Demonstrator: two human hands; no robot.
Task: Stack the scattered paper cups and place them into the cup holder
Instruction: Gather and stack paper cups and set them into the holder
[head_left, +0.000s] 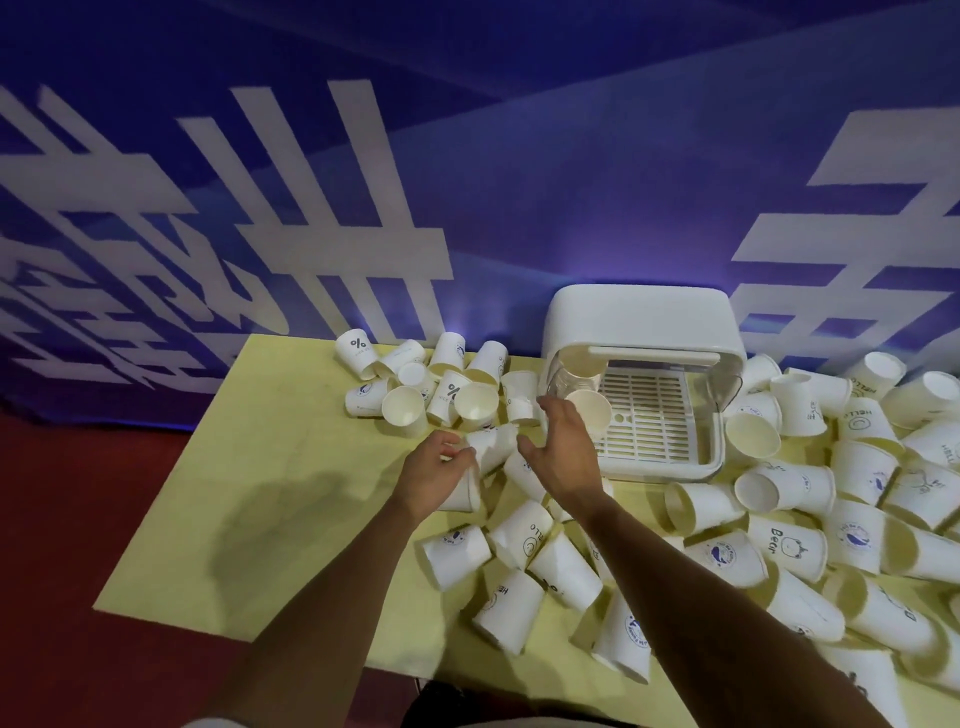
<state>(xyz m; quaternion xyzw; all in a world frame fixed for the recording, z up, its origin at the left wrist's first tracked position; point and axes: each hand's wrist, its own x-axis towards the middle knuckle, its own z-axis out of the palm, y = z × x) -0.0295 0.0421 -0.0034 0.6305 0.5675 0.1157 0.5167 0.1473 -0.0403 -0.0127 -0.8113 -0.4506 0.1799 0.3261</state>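
To the left of my left hand (435, 470) the yellow counter (270, 467) is bare up to its left edge, where the red floor (78, 519) begins; this is the widest open room, with only a soft shadow lying on it. Beyond this hand, near the far edge, a cluster of paper cups (415, 384) lies on its sides against the blue banner (467, 182).

My left hand is curled around a cup (470, 491) that lies under my palm; the fingers cover most of it, so I cannot tell how firm the grip is. Between my two hands one tilted cup (491, 444) sits, blurred, and my left fingertips are just beside it or touching it; I cannot tell which.

My right hand (563, 449) is wide, fingers spread, holding nothing. It hovers just beside the front left corner of the white cup holder (644, 317). Its lid is raised, and the slotted tray (644, 410) inside has free room on the right part. A cup stands deep inside at the left, and another lies at the opening just beyond my right fingers, partly hidden by them.

Under my right forearm and to the right of it, the scattered cups (779, 519) cover the counter thickly up to the right picture border, where several are cut off. Near my body the near counter edge is partly hidden by my arms.
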